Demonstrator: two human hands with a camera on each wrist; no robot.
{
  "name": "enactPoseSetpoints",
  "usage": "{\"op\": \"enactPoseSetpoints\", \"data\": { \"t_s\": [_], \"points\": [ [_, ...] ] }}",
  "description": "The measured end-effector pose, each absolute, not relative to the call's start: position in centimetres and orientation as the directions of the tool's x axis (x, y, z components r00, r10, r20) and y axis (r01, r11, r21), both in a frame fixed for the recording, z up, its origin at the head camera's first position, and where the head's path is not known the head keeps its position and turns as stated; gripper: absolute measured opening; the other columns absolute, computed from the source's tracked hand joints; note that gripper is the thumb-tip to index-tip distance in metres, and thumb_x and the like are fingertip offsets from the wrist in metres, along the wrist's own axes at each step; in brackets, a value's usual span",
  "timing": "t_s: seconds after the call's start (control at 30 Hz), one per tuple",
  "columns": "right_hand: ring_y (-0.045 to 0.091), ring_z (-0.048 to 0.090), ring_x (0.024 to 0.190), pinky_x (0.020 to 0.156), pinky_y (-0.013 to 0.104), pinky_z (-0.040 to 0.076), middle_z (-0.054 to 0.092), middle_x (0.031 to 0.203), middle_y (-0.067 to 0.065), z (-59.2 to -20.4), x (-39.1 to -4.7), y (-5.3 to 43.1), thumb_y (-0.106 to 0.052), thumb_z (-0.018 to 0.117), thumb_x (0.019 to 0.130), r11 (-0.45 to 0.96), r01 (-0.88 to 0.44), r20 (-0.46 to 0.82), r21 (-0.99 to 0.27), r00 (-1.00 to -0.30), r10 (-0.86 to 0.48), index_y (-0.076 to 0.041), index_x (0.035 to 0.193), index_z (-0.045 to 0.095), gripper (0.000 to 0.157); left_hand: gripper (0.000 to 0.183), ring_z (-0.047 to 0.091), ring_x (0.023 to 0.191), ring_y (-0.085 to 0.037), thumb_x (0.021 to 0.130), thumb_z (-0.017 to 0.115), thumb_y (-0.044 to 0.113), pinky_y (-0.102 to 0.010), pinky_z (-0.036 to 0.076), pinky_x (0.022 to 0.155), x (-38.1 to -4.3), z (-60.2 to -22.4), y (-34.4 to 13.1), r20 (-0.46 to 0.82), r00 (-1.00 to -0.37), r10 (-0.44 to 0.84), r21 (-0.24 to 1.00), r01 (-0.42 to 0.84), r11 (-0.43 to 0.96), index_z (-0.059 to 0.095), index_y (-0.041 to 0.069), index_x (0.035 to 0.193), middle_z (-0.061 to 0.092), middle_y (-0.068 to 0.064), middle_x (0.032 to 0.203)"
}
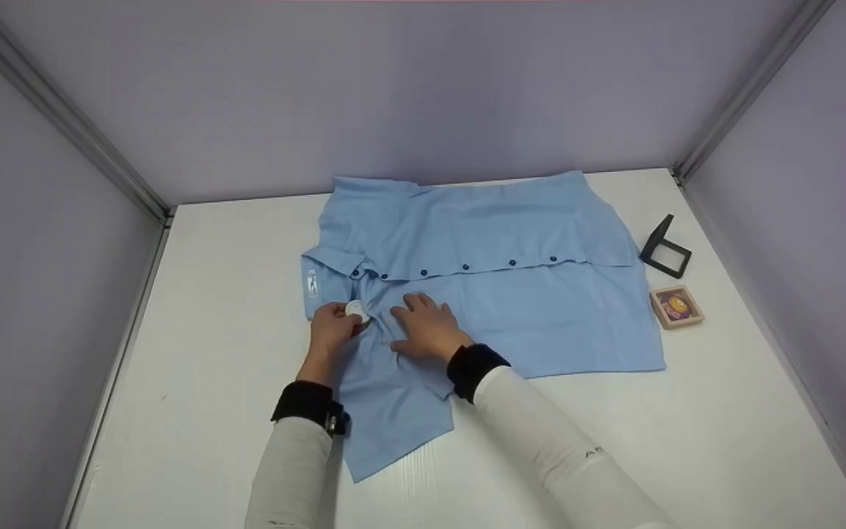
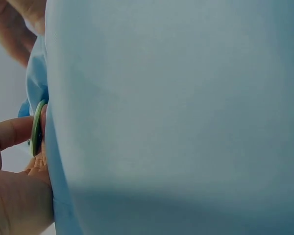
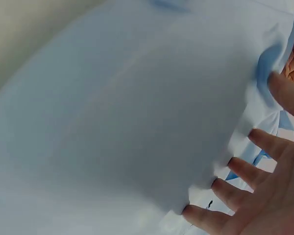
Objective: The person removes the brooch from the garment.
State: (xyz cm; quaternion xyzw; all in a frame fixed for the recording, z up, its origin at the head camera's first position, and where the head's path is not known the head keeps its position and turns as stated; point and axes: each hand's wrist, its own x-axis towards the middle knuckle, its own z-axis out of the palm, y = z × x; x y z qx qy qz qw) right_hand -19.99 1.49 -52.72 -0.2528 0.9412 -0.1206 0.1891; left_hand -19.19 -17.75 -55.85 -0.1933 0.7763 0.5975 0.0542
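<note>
A light blue button-up shirt (image 1: 555, 323) lies spread on the white table, its collar end to the left and a row of dark buttons running across it. My left hand (image 1: 331, 327) pinches a round white badge (image 1: 357, 311) against the cloth on the upper chest, near the collar. Seen edge-on in the left wrist view, the badge (image 2: 36, 128) is a thin greenish disc between finger and thumb. Spread fingers of my right hand (image 1: 429, 327) press on the shirt just right of the badge. Part of the badge is hidden by fingers.
To the shirt's right stands a black square frame case (image 1: 667, 253) with its lid raised. Close to the hem sits a small wooden box (image 1: 696, 317) holding a round colourful piece (image 1: 676, 307). Pale walls (image 1: 423, 88) enclose the table (image 1: 225, 308) at the back and sides.
</note>
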Motion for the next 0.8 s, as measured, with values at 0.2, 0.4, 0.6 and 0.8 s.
{"op": "enactPoseSetpoints", "data": {
  "t_s": [0.2, 0.4, 0.6, 0.8],
  "points": [
    [0.032, 0.016, 0.147, 0.11, 0.063, 0.021, 0.025, 0.159, 0.008, -52.7, -20.1, 2.1, -0.047, 0.065, 0.092, 0.841, -0.422, -0.331, -0.338, -0.783, -0.526, -0.02, 0.151, 0.041, 0.069, 0.034, 0.065, 0.074, -0.02, 0.086, 0.056, -0.002, -0.028, 0.054, 0.067, -19.2, -55.8, -17.6, -0.303, -0.924, -0.233, 0.889, -0.363, 0.281, 0.06, -0.014, 0.118, 0.066, -0.027, 0.104],
    [0.031, 0.015, 0.147, 0.111, 0.062, 0.02, 0.024, 0.16, 0.007, -52.7, -20.2, 2.2, -0.046, 0.066, 0.092, 0.84, -0.42, -0.339, -0.343, -0.779, -0.528, -0.02, 0.151, 0.04, 0.07, 0.032, 0.066, 0.083, -0.028, 0.088, 0.055, -0.002, -0.032, 0.056, 0.07, -19.0, -55.9, -17.4, -0.283, -0.936, -0.208, 0.898, -0.335, 0.285, 0.06, -0.014, 0.118, 0.065, -0.027, 0.106],
    [0.031, 0.014, 0.147, 0.111, 0.062, 0.018, 0.024, 0.16, 0.008, -52.6, -20.1, 2.2, -0.044, 0.066, 0.092, 0.831, -0.426, -0.328, -0.357, -0.776, -0.539, -0.02, 0.152, 0.039, 0.07, 0.031, 0.064, 0.075, -0.023, 0.087, 0.056, -0.002, -0.027, 0.054, 0.063, -18.9, -56.0, -17.7, -0.264, -0.944, -0.2, 0.901, -0.315, 0.298, 0.064, -0.014, 0.115, 0.066, -0.024, 0.097],
    [0.03, 0.014, 0.148, 0.111, 0.063, 0.018, 0.024, 0.16, 0.007, -52.9, -20.1, 2.4, -0.046, 0.067, 0.091, 0.831, -0.425, -0.321, -0.36, -0.779, -0.538, -0.02, 0.151, 0.04, 0.07, 0.034, 0.06, 0.067, -0.015, 0.085, 0.055, -0.001, -0.024, 0.05, 0.059, -18.8, -56.1, -18.5, -0.275, -0.944, -0.18, 0.898, -0.319, 0.303, 0.065, -0.012, 0.115, 0.067, -0.021, 0.098]
  ]
}}
